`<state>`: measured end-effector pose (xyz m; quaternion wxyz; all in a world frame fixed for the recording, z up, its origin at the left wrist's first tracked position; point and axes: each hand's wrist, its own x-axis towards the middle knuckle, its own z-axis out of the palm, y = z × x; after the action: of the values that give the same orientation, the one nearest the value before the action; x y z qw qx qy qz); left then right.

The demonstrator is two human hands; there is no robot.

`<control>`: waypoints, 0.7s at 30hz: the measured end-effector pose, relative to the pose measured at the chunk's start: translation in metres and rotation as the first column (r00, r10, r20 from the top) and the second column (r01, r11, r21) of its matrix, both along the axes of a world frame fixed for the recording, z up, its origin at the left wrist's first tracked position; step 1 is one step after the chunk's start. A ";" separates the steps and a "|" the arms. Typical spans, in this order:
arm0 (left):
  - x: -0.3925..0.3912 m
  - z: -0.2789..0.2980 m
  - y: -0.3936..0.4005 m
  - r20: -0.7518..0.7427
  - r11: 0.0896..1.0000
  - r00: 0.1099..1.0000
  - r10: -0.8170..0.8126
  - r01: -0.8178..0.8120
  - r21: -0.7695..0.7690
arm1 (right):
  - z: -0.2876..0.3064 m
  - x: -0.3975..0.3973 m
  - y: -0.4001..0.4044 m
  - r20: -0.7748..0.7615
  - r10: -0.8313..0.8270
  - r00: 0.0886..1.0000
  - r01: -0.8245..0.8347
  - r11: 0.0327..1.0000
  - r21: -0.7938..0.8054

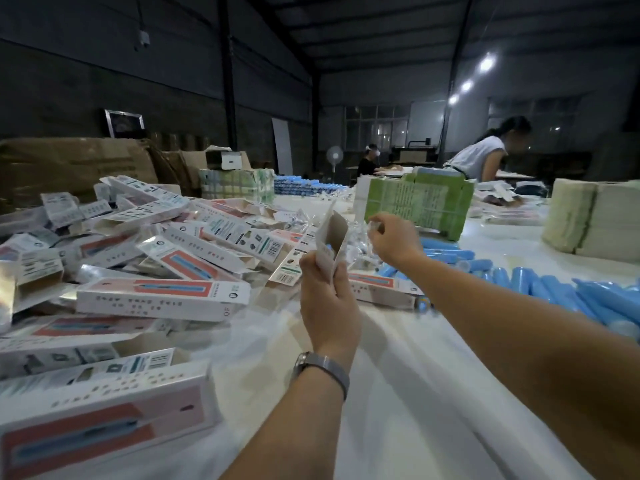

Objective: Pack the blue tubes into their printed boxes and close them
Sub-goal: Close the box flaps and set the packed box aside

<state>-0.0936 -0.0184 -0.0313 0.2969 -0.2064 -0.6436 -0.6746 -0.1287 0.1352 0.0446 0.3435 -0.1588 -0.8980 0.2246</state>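
My left hand grips a printed box held upright over the white table, its top end open, with a bit of blue showing inside. My right hand reaches past it and pinches a small clear plastic packet above a heap of such packets. Loose blue tubes lie in a long row along the right side of the table. Printed white and red boxes are piled over the left half.
Green-edged stacks of flat cartons stand beyond my hands, pale stacks at the right, and more blue tubes at the far end. Brown cardboard cartons sit at the back left. Two people work at the far tables.
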 end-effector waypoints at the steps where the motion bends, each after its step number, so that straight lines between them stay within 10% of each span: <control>1: 0.002 0.000 0.000 -0.007 1.000 1.000 -0.019 0.019 -0.020 | 0.011 0.014 -0.006 -0.094 0.040 0.995 -0.041 0.999 -0.012; 9: 0.027 0.010 0.006 0.020 0.987 0.993 -0.113 0.114 -0.116 | 0.077 0.173 -0.060 -0.628 0.273 0.729 -0.408 0.910 -0.078; 21: 0.075 0.019 0.014 -0.218 0.962 0.944 -0.249 0.215 -0.169 | 0.049 0.213 -0.071 -0.340 0.333 0.880 -0.076 0.805 0.589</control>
<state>-0.0182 -0.0040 -0.0123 0.2744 -0.3808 -0.6212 -0.6275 0.0838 0.0639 0.0936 0.5358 0.1022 -0.8380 0.0178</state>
